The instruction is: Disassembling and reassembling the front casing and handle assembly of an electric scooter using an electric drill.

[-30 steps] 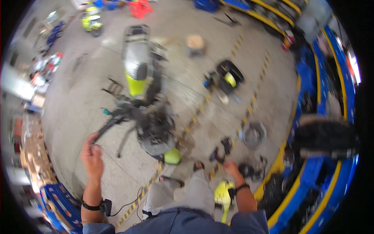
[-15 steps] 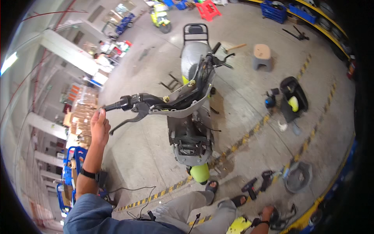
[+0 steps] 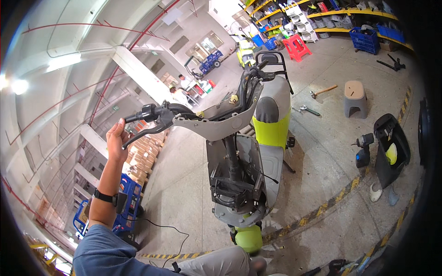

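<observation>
My left hand [image 3: 117,139] is closed at the outer end of the scooter's handlebar grip [image 3: 135,117], fingers curled. Just beside it hangs the black brake lever [image 3: 147,132]. The electric scooter [image 3: 271,131] faces me, its front stripped to a bare frame and steering column [image 3: 231,156]. Around the handlebar sits an open grey shell [image 3: 209,128] with wiring showing inside. Down at the front is a lime-green fender [image 3: 248,238]. My right hand is out of the picture.
On the floor to the right lie a hammer [image 3: 324,91], a wrench [image 3: 309,110], a cordless drill [image 3: 363,149] and a black panel [image 3: 391,154]. A stool [image 3: 355,99] stands behind them. A black cable [image 3: 177,228] trails at lower left, near a blue cart [image 3: 129,202].
My view has tilted up and swung left, so the scooter sits lower and further right. My left hand stays at the grip end. My right hand, low at the right before, has left the picture.
</observation>
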`<action>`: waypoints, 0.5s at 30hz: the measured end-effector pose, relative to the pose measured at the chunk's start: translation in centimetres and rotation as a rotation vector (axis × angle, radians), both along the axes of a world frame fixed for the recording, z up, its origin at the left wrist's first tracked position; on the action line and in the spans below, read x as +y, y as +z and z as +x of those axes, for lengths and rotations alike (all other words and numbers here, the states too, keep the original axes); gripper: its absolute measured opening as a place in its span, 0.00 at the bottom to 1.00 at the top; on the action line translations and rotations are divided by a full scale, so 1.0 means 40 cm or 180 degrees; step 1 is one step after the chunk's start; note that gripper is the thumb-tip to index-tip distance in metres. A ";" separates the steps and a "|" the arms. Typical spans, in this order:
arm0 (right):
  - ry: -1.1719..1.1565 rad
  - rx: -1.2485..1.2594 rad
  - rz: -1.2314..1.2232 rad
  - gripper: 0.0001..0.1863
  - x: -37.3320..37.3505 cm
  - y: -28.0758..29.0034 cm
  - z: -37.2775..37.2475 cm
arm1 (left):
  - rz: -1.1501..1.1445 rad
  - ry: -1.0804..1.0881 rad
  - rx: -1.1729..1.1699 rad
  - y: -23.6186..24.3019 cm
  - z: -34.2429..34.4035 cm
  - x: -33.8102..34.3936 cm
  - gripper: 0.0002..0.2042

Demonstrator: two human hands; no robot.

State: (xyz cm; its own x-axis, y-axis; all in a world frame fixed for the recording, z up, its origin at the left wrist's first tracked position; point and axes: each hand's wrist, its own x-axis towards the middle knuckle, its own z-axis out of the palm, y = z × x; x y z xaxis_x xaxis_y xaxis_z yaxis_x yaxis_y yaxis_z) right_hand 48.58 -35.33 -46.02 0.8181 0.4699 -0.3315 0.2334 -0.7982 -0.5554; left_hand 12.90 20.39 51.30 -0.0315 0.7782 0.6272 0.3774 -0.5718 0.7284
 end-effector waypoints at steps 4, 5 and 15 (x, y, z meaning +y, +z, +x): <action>-0.0255 0.0799 -0.0234 0.56 -0.074 0.008 0.136 | -0.0024 0.0025 -0.0145 0.001 -0.103 0.030 0.13; -0.0214 0.1002 -0.0124 0.56 0.010 -0.036 0.040 | 0.0098 0.0042 0.0054 0.010 -0.025 -0.015 0.13; 0.0084 -0.0060 -0.0541 0.45 0.224 0.134 -0.060 | 0.0251 0.0060 0.0438 0.004 -0.042 -0.004 0.16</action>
